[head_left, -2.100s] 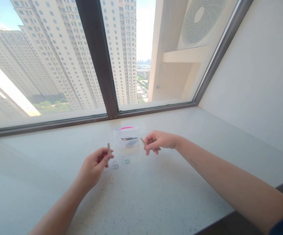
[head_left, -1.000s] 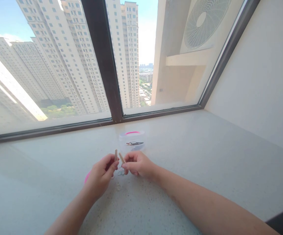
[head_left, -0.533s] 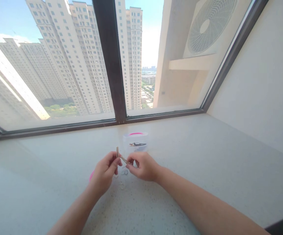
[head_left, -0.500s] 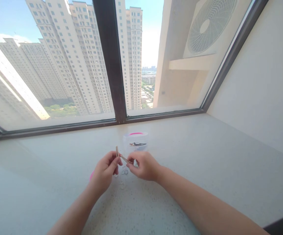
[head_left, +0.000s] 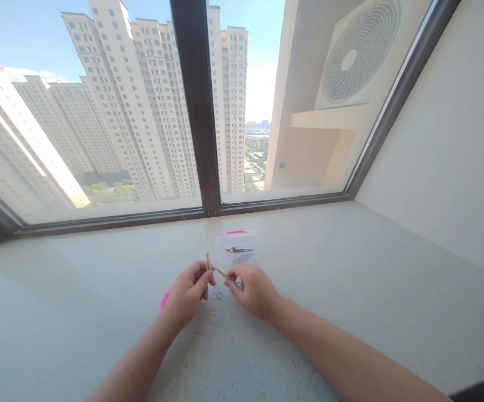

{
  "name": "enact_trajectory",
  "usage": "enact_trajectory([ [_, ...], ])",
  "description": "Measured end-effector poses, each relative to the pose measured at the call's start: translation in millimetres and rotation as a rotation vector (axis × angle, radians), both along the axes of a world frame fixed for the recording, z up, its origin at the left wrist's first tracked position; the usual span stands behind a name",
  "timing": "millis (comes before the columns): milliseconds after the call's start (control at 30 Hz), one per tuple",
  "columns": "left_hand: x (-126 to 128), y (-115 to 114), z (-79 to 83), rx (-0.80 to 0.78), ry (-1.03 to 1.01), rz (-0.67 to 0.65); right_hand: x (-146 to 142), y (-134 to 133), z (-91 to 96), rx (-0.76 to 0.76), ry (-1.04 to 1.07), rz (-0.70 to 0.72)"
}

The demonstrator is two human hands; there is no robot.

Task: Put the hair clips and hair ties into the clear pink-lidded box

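Above a pale, speckled worktop [head_left: 242, 357], my left hand [head_left: 189, 293] pinches a slim tan strip [head_left: 208, 260] nearly upright between thumb and fingers. My right hand [head_left: 256, 289] grips a second slim tan strip [head_left: 224, 274], slanted, its tip close to the first; I cannot tell whether they touch. Small thin rings [head_left: 219, 295] lie between my hands. Beyond them stands a translucent plastic box [head_left: 236, 240] with a curved pink strip on top.
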State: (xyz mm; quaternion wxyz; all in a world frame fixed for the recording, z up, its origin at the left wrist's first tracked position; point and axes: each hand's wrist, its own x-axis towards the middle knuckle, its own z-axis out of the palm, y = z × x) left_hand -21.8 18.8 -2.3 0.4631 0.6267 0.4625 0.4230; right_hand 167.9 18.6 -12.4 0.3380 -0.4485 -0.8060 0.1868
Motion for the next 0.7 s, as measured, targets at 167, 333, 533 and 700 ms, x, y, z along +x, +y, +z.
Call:
enact_trajectory([
  [167,3.2,-2.0,0.6,0.008,0.012,-0.018,0.3,4.8,-4.7,0.022,0.114,0.083],
  [333,7.6,-6.0,1.8,0.003,0.024,-0.004,-3.4,-4.9,-2.2,-0.204,0.357,0.009],
  [533,11.7,-10.2,2.8,0.009,0.049,-0.006,-11.1,-9.7,-5.2,-0.331,0.486,-0.002],
  [700,13.4,-9.5,4.9,0.011,0.033,-0.018,-11.9,-8.6,-12.4,-0.438,0.537,0.110],
])
